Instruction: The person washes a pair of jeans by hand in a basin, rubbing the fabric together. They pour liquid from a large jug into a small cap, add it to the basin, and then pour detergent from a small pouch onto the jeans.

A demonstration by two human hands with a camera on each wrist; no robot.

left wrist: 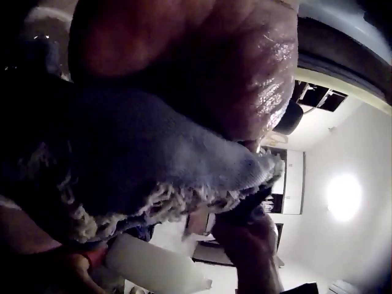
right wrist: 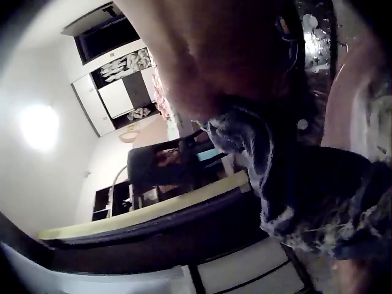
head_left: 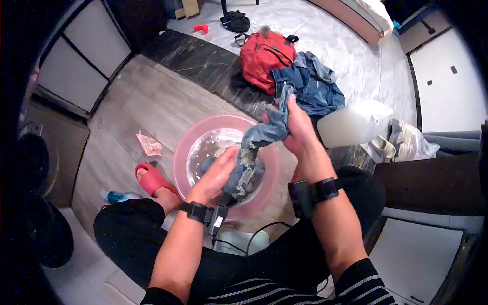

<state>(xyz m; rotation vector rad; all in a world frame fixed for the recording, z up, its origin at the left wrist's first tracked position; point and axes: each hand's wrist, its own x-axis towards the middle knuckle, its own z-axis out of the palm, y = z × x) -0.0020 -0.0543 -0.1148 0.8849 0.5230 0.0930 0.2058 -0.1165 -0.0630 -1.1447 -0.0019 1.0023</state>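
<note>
A wet blue denim garment point(head_left: 267, 133) with a frayed, whitish edge stretches on a slant over a pink basin point(head_left: 184, 129). Up at its far end, my right hand point(head_left: 299, 127) grips the bunched cloth, just past the basin's right rim. My left hand point(head_left: 221, 172) is lower, over the basin, and holds the garment along its side. In the left wrist view the frayed denim point(left wrist: 171, 147) runs close under the wet palm. The right wrist view shows denim point(right wrist: 245, 138) gathered at that hand. More wet cloth and suds lie in the basin, partly hidden by the left hand.
Beyond the basin are a red backpack point(head_left: 262, 61) and a dark blue denim jacket point(head_left: 310, 84). A white jug point(head_left: 353, 123) stands close to my right hand. A red slipper point(head_left: 152, 179) is on my left foot, near a pink packet point(head_left: 148, 144). Black cables cross near my lap.
</note>
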